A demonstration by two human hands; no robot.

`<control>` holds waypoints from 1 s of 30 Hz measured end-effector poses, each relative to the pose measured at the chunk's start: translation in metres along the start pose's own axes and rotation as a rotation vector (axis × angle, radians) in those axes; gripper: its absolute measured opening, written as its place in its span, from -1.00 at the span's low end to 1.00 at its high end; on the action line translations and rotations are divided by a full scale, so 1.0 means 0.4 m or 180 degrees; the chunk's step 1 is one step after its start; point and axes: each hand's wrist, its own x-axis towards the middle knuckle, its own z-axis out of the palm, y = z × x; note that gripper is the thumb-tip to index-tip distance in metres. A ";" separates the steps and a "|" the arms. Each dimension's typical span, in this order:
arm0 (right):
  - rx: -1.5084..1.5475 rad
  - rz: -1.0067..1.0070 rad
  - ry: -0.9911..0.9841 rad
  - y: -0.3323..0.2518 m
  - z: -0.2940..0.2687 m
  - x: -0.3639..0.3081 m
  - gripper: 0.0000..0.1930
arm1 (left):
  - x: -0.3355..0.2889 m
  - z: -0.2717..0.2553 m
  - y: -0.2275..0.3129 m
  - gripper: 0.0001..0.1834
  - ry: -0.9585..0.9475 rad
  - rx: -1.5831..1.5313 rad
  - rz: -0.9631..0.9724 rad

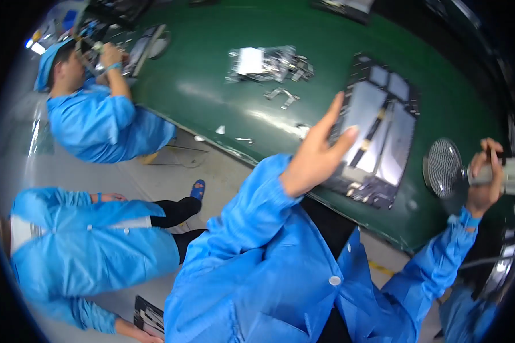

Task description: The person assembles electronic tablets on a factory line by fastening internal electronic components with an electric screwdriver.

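Green tabletop (194, 86) stretched beyond the fingers. Beside the left hand (315, 157), its fingers spread open, lay 1 black-framed silver panel (400, 140). Left of the right hand (483, 186) stood 1 patterned disc (443, 168); whether its bent fingers gripped the pale object (512, 176) was unclear.

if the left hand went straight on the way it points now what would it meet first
Most likely the black-framed panel with silver plates; the left hand's thumb overlaps its edge in the view. Whether they touch, I cannot tell: depth is unclear.
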 end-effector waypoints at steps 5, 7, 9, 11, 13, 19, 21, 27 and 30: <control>-0.0157 -0.0041 0.0175 -0.037 0.088 0.012 -0.60 | -0.105 0.015 0.034 -0.25 0.0021 0.0310 -0.0522; -0.0247 -0.0030 0.0127 -0.042 0.093 0.016 -0.60 | -0.106 0.015 0.036 -0.27 0.0017 0.1332 -0.0355; -0.0268 -0.0001 0.0007 -0.043 0.091 0.013 -0.60 | -0.102 0.022 0.017 -0.38 0.0275 0.2373 0.0281; -0.0255 0.0039 0.0049 -0.047 0.087 0.013 -0.59 | -0.110 0.017 0.017 -0.42 0.0367 0.2464 0.0293; -0.0352 0.0085 0.0183 -0.056 0.085 0.010 -0.58 | -0.110 -0.009 0.019 -0.59 0.0641 0.2068 0.0501; -0.0330 -0.0008 -0.0043 -0.053 0.085 0.018 -0.58 | -0.169 -0.238 0.074 -0.70 0.1458 0.3537 0.0224; -0.0293 0.0037 -0.0013 -0.052 0.088 0.017 -0.57 | -0.158 -0.248 0.057 -0.70 0.1437 0.3560 0.0108; -0.0118 0.0096 0.0053 -0.058 0.131 0.011 -0.57 | -0.161 -0.279 0.048 -0.87 0.1427 0.3418 0.0008; -0.0028 0.0093 0.0001 -0.074 0.149 0.007 -0.59 | -0.155 -0.299 0.023 -0.91 0.1202 0.3775 0.0704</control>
